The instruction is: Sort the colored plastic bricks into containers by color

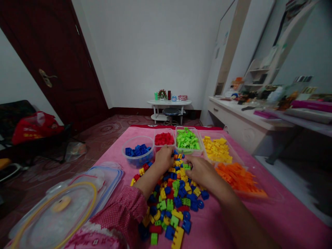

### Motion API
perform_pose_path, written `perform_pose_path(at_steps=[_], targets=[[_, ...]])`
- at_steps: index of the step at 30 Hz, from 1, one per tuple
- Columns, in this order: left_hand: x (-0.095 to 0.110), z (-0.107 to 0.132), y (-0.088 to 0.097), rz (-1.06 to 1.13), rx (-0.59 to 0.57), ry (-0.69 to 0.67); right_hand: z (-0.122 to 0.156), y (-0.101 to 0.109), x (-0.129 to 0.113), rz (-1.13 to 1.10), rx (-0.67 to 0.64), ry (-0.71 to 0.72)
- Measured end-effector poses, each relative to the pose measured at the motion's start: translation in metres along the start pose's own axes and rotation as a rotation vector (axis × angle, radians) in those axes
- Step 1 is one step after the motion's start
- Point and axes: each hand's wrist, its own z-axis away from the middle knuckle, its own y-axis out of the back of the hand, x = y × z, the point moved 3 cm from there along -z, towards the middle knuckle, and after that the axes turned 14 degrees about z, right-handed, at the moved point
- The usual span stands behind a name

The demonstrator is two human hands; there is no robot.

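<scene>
Under both hands, left hand [164, 158]; right hand [201, 170], lies the brick pile [173, 204].

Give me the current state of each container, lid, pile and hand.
Round clear tub: open, blue bricks inside.
Red-brick tub: open.
Green-brick tub: open, full.
Clear plastic lids: off, stacked left.
Mixed brick pile: loose, unsorted.
Left hand, right hand: on pile.

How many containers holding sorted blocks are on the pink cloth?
5: a round tub of blue blocks far left, then red, green, yellow, and orange nearest on the right. Beyond the mixed pile under both hands, none seem hidden.
</scene>
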Motion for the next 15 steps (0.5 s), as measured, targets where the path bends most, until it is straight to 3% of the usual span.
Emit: perform_pose_path(at_steps=[8, 15], targets=[[0.0, 0.002, -0.001, 0.06, -0.037, 0.083, -0.004, 0.004, -0.002, -0.137, 0.115, -0.024], [0.001, 0.006, 0.009, -0.007, 0.098, 0.064, -0.005, 0.005, -0.003, -0.273, 0.211, -0.081]])
